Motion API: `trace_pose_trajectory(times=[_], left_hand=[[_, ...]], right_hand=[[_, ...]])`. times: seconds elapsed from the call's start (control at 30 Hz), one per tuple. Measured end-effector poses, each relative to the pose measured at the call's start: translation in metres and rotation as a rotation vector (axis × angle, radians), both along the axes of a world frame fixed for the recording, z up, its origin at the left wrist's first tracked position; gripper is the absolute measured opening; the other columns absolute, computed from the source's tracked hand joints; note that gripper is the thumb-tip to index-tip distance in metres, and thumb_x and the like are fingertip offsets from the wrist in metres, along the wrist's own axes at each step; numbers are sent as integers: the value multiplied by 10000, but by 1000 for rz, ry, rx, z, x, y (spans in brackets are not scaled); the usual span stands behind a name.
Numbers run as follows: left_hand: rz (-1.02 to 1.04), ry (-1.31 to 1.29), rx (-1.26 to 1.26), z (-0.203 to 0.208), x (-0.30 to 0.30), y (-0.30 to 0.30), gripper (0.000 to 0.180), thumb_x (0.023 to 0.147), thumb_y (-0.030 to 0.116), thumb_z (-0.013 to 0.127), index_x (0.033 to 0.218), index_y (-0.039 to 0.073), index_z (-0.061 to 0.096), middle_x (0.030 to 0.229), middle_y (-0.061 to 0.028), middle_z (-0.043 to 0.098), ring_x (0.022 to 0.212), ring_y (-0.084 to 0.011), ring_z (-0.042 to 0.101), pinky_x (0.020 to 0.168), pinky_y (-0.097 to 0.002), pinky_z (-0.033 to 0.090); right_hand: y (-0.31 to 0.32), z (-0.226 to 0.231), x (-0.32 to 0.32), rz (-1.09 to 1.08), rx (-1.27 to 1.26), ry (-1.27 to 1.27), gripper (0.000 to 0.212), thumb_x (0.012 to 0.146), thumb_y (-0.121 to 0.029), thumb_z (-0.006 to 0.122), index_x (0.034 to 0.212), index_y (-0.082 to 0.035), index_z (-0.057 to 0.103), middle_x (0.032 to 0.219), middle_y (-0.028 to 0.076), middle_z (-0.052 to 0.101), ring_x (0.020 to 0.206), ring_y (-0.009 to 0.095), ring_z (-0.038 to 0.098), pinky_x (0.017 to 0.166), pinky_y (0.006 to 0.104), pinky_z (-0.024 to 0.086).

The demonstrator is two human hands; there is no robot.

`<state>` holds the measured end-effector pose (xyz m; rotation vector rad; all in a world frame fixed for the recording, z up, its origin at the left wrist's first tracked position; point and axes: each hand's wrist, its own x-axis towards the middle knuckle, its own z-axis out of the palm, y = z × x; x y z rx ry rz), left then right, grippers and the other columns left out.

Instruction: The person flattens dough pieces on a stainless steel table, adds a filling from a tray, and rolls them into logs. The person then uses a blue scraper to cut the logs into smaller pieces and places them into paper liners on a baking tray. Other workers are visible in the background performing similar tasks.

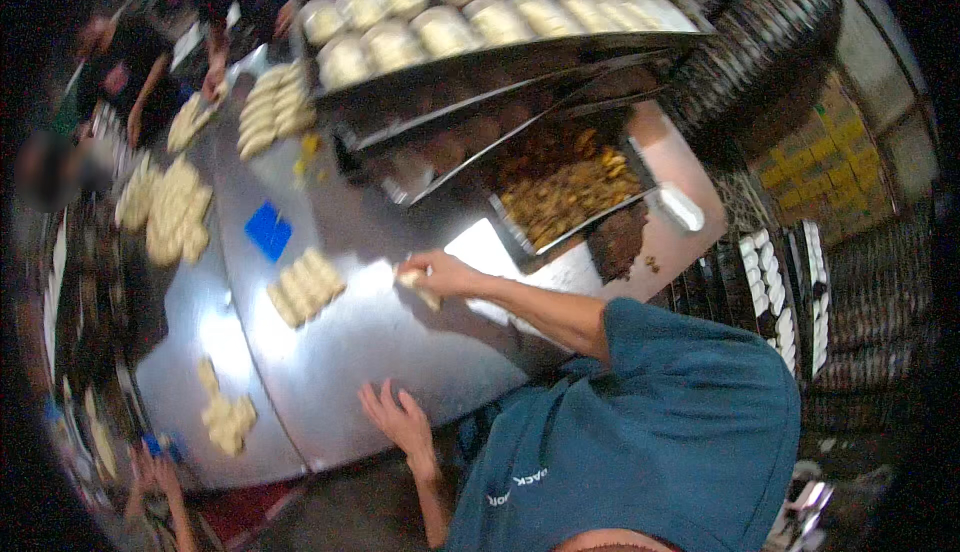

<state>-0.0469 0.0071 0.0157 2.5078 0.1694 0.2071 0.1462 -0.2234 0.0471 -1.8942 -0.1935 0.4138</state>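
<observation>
In my right hand (pixel 442 274) is a small pale piece of dough (pixel 424 295), pinched in the fingers just over the metal table (pixel 345 372). My left hand (pixel 397 418) hovers at or lies on the near part of the table, its fingers spread and holding nothing. A row of dough rolls (pixel 306 287) lies side by side to the left of my right hand. Beyond it is a blue scraper (pixel 268 230). Small dough lumps (pixel 229 420) are scattered at the lower left.
A tray of brown filling (pixel 570 192) stands right of my right hand, beside a dark brown mound (pixel 620 242) and a white tool (pixel 681 207). Behind are stacked trays of wrapped dough (pixel 440 27). Dough piles (pixel 170 212) lie far left. Co-workers' hands (pixel 155 472) work at the left edges.
</observation>
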Motion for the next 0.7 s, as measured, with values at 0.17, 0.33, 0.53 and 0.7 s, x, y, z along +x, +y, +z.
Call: trace_pose_trajectory(times=[0.17, 0.33, 0.53, 0.7], left_hand=[[150, 153, 397, -23, -1, -49, 508, 894, 187, 506, 1379, 62, 419, 1517, -197, 260, 1419, -393, 181, 1133, -587, 102], [197, 212, 523, -34, -5, -50, 483, 941, 208, 420, 1400, 58, 395, 1524, -175, 264, 1429, -355, 185, 1146, -558, 104], [182, 228, 593, -28, -2, -56, 481, 987, 262, 321, 1422, 62, 368, 1528, -172, 253, 1429, -357, 178, 1144, -555, 110], [183, 244, 605, -27, 0, -56, 486, 992, 268, 305, 1425, 55, 361, 1526, -176, 253, 1427, -366, 176, 1138, -560, 116]], right_hand=[[-161, 133, -39, -71, 347, 288, 418, 803, -64, 639, 1220, -46, 624, 1159, 114, 610, 1046, 184, 560, 890, 303, 458], [-383, 253, -1, -396, 90, -335, 443, 815, -158, 666, 1241, -58, 597, 1159, 76, 626, 1002, 166, 594, 906, 322, 477], [-560, 295, 131, -584, -591, -505, 416, 827, -178, 639, 1236, -102, 623, 1122, 131, 651, 916, 195, 626, 798, 319, 503], [-592, 257, 193, -297, -1084, -454, 358, 821, -191, 617, 1171, -128, 659, 1064, 181, 668, 900, 288, 641, 784, 394, 495]])
